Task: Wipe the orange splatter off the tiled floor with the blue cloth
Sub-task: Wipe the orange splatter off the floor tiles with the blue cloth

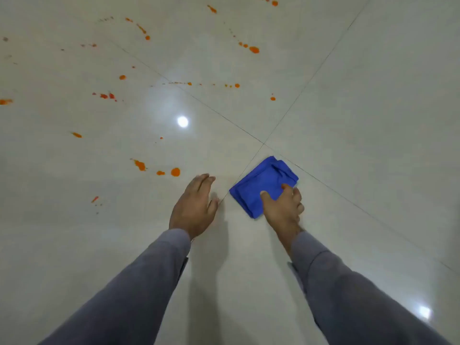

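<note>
**Right hand on the blue cloth, orange splatter still on the tiles**

The blue cloth [261,185] lay folded on the pale tiled floor [373,120], just near of the point where four tiles met, straddling a grout line. The right hand [283,207] rested on the cloth's near right corner, thumb and fingers curled onto the fabric and gripping it. Most of the cloth showed beyond the hand, on its far and left side.

The left hand [194,202] sat just left of the cloth, apart from it, with fingers straight and close together, pointing away from the person and holding nothing. Whether its palm touched the floor could not be told. Both arms wore grey sleeves [139,282] reaching to the wrists.

The orange splatter [175,172] was spread over the left and far parts of the floor in drops and streaks. The closest drops lay just beyond and left of the left hand; others trailed away toward the far edge and the far left. The cloth was well apart from all of them. Two bright light reflections [183,121] shone on the glossy tiles, one in the middle and one near right.
</note>
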